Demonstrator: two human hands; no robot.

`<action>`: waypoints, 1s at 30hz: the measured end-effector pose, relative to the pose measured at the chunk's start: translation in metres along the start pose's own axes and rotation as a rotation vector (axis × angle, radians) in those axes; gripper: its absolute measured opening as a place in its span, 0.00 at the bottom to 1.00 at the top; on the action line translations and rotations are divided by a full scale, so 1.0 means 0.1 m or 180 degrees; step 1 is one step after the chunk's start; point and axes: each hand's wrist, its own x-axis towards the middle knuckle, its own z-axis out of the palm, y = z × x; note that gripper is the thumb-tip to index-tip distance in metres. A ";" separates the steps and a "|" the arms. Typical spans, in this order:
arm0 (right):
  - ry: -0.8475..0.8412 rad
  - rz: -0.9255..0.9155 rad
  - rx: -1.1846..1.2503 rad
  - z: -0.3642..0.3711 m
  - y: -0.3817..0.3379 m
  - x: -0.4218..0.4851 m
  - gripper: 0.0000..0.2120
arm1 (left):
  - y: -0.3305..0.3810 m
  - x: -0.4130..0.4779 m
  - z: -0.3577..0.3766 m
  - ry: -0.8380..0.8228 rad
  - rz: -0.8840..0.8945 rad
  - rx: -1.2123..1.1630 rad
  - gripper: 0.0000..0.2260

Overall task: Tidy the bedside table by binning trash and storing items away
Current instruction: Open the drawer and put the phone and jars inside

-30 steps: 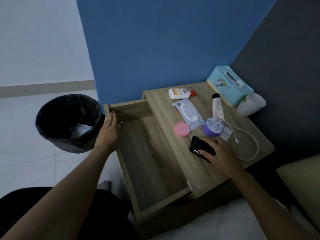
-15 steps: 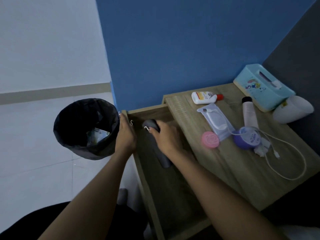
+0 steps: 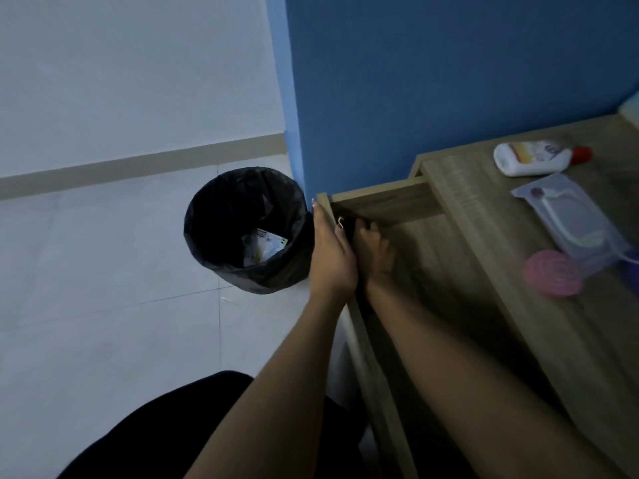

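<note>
Right hand (image 3: 375, 252) sits low in the far left corner of the open drawer (image 3: 449, 264), fingers curled down on a dark case (image 3: 350, 225) with a small metal ring; whether I am gripping it or only resting on it I cannot tell. Left hand (image 3: 330, 252) lies flat along the drawer's left wall, fingers together, bracing it and holding nothing. Step in hand, as I judge it: storing the case. Next I need to let go, lift the right hand clear, and reach across to the tabletop, where a bottle (image 3: 534, 158), a clear pouch (image 3: 574, 223) and a pink disc (image 3: 553, 273) wait. Bin (image 3: 224, 216) stands just beside the drawer, with wrappers inside.
</note>
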 end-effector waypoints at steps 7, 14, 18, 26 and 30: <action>-0.0004 -0.0017 -0.0259 0.34 0.08 -0.08 0.19 | -0.07 -0.03 -0.02 0.0012 0.0015 0.0040 0.25; -0.0087 0.0026 0.0967 0.03 -0.10 -0.25 0.21 | -0.19 0.04 -0.13 0.0119 0.0024 0.0206 0.26; 0.0941 -0.0369 0.0903 -0.71 0.23 -0.48 0.21 | -0.12 -0.04 -0.06 0.0013 0.0103 0.0271 0.26; 0.1580 0.0180 0.0475 -1.43 1.49 -0.83 0.22 | -0.03 -0.05 -0.12 -0.0137 -0.0053 0.0323 0.26; 0.1276 0.0346 0.0419 -1.42 1.74 -1.07 0.26 | 0.02 -0.05 -0.11 -0.0190 -0.0044 0.0342 0.27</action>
